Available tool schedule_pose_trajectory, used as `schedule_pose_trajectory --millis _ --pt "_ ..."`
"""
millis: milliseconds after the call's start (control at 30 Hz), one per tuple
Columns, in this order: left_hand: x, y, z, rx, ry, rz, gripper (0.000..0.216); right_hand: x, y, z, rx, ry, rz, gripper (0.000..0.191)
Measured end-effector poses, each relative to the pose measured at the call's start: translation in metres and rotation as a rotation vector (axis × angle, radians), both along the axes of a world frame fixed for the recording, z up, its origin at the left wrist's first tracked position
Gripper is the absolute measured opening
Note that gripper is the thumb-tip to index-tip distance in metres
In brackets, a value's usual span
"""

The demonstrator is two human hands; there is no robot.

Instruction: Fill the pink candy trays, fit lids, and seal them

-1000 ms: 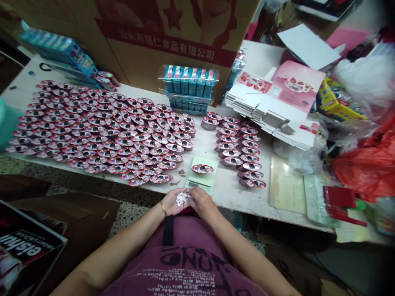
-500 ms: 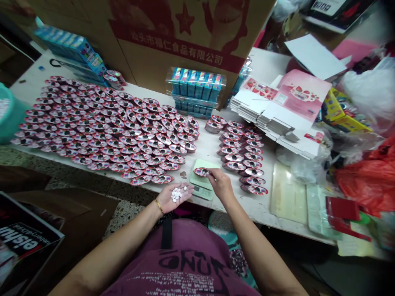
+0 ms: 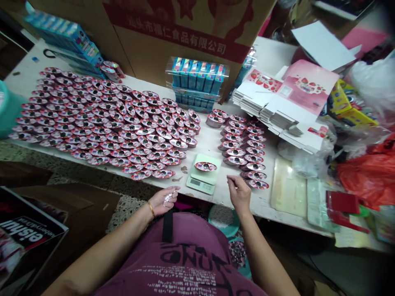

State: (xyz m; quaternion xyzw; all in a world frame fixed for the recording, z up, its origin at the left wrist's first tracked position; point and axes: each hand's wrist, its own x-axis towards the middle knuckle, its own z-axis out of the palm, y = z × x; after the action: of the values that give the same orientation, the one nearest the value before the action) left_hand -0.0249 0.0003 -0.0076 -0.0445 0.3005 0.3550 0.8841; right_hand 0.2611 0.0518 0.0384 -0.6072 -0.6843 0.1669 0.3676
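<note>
My left hand (image 3: 163,201) is cupped, palm up, around several small white candies (image 3: 168,198) in front of the table's edge. Right of it, a pale green digital scale (image 3: 200,186) carries one oval red-and-pink container (image 3: 205,166) with a dark opening in its top. My right hand (image 3: 240,193) hovers to the right of the scale, apart from that container. Its fingers are loosely curled, and I see nothing in them. Two columns of similar containers (image 3: 236,160) stand just beyond the right hand. A large block of them (image 3: 108,123) fills the table's left side.
A big cardboard carton (image 3: 148,53) stands at the back, with blue packs (image 3: 197,78) before it. Flattened pink-and-white boxes (image 3: 277,107) are stacked at right, near a red plastic bag (image 3: 367,172). Teal tubs (image 3: 224,224) sit below the table edge.
My right hand has left the container on the scale and moved right. My left hand has drawn back slightly, its fingers curling around the candies. The view has shifted a little.
</note>
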Motion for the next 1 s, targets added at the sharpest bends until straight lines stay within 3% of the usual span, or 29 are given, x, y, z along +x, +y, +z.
schedule_pose_trajectory --millis 233,400,500,600,667,733,800,1000 --pt "0.002 0.005 0.008 0.026 0.117 0.009 0.011 -0.019 0.004 0.011 -0.011 0.027 0.048 0.019" --pt "0.015 0.008 0.014 0.075 0.166 -0.074 0.014 -0.060 -0.027 0.015 -0.146 0.031 0.421 0.020" --pt "0.023 0.008 0.015 0.085 0.163 -0.114 0.019 -0.072 -0.027 0.014 -0.107 -0.128 0.439 0.027" --pt "0.024 0.007 0.013 0.061 0.173 -0.116 0.021 -0.069 0.002 0.011 -0.065 -0.376 0.275 0.045" --pt "0.021 0.006 0.012 0.045 0.189 -0.102 0.021 -0.065 0.029 0.011 -0.108 -0.539 0.280 0.051" --pt "0.014 0.006 0.010 0.033 0.218 -0.073 0.022 -0.061 0.054 0.014 -0.167 -0.637 0.344 0.045" --pt "0.005 0.006 0.010 0.020 0.247 -0.032 0.022 -0.059 0.077 0.017 -0.173 -0.660 0.371 0.038" --pt "-0.023 0.001 0.011 -0.056 0.301 0.136 0.019 -0.088 0.150 0.008 -0.080 -0.636 0.188 0.039"
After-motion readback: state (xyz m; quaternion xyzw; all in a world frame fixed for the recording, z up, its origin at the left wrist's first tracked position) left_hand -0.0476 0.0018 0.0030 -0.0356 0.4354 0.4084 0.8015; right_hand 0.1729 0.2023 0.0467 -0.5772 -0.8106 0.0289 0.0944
